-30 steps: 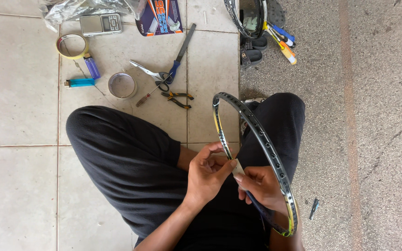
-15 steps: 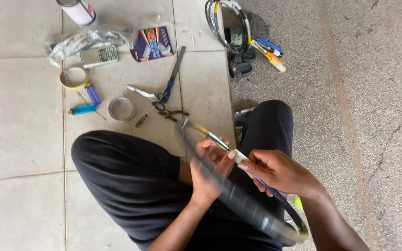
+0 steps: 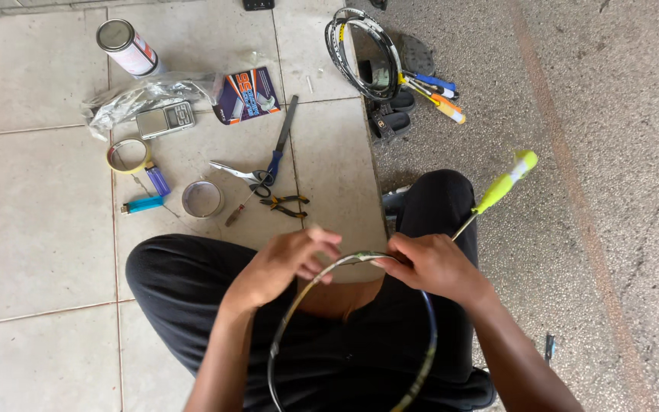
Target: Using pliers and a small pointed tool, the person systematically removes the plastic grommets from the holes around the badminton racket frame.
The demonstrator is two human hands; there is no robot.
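Note:
I sit cross-legged in black trousers with an unstrung racket frame point(image 3: 427, 336) lying flat over my lap. Its shaft runs up to the right and ends in a yellow-green grip point(image 3: 503, 183) above my right knee. My left hand point(image 3: 287, 263) pinches the top left of the hoop with its fingertips. My right hand point(image 3: 429, 265) grips the hoop near the throat, where the shaft begins. Both hands are close together over the top of the frame.
On the tiles ahead lie scissors point(image 3: 259, 174), small pliers point(image 3: 285, 203), a file point(image 3: 285, 128), tape rolls point(image 3: 201, 198) point(image 3: 129, 156), lighters point(image 3: 143, 204), a pocket scale point(image 3: 165, 120), a spray can point(image 3: 126, 47), a plastic bag and a card packet point(image 3: 246, 95). Another racket frame point(image 3: 345, 57), sandals and screwdrivers point(image 3: 435, 95) lie at the back.
The racket has swung round: earlier its hoop stood on edge by my right knee, now it lies flat across my lap with the handle pointing up right. The view has tilted up.

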